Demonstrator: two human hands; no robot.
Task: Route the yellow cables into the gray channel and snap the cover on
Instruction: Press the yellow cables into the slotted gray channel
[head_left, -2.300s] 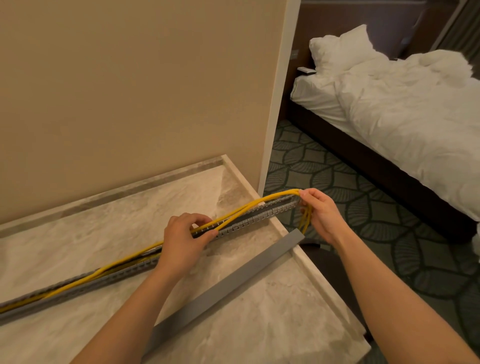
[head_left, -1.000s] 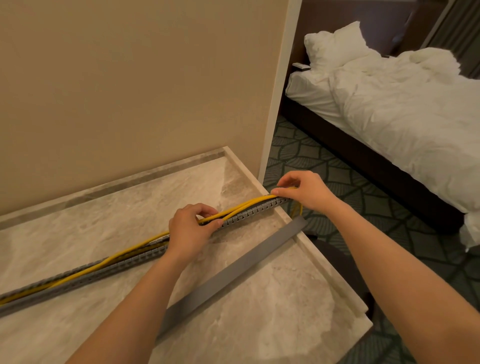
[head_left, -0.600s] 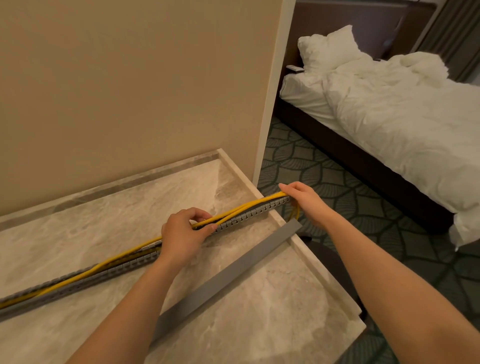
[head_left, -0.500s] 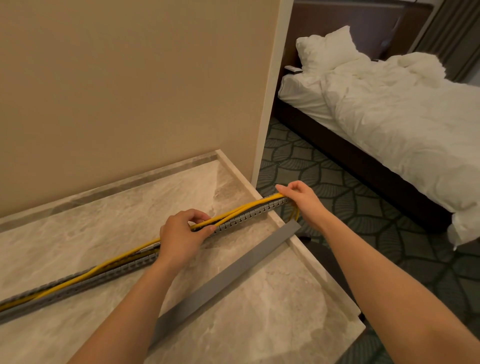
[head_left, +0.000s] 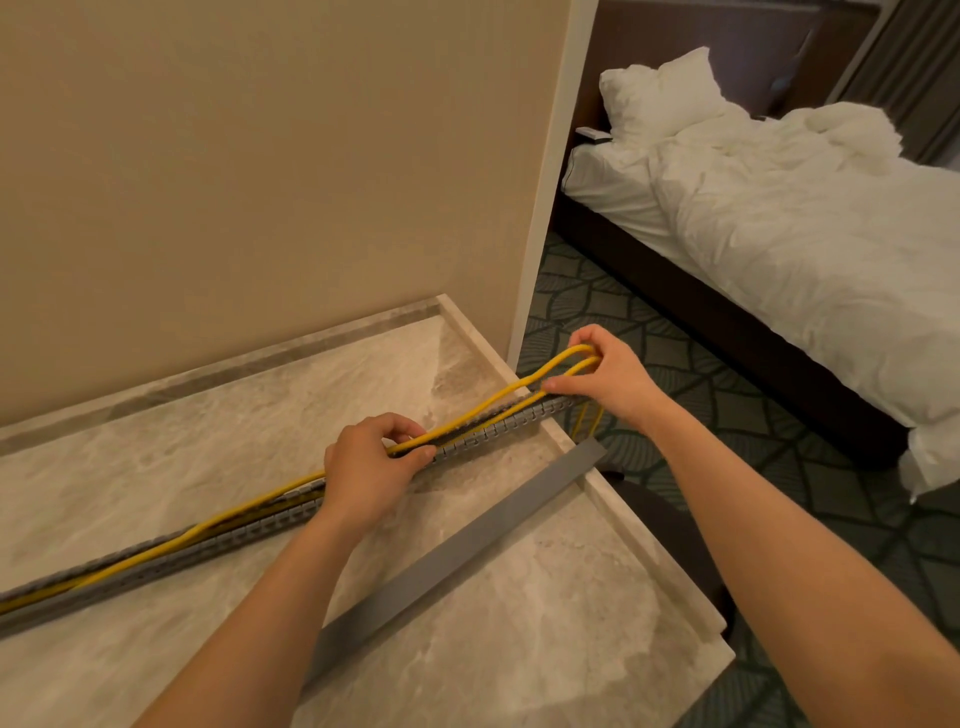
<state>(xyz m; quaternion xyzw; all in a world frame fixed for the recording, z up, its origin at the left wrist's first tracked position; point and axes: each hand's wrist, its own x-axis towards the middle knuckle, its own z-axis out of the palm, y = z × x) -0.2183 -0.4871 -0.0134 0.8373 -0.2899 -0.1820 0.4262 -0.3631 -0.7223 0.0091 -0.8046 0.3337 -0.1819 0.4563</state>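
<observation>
A long gray slotted channel (head_left: 498, 428) lies diagonally across the marble table (head_left: 156, 457), its right end at the table's edge. Yellow cables (head_left: 483, 410) run along it; left of my hands they lie in the channel, and between my hands they arch above it. My left hand (head_left: 371, 470) grips the cables and channel at mid-length. My right hand (head_left: 605, 379) pinches the cables raised just above the channel's right end, and their ends hang down past the table edge. The flat gray cover (head_left: 457, 545) lies loose on the table, nearer to me and parallel to the channel.
A beige wall (head_left: 260, 182) stands behind the table, ending in a white corner post. To the right lie a patterned carpet (head_left: 779, 483) and a bed with white bedding (head_left: 779, 223). A dark round seat (head_left: 670, 525) sits below the table's right edge.
My right hand has lifted the cable ends up off the channel's right end, so they now arch above it. My left hand has stayed in place.
</observation>
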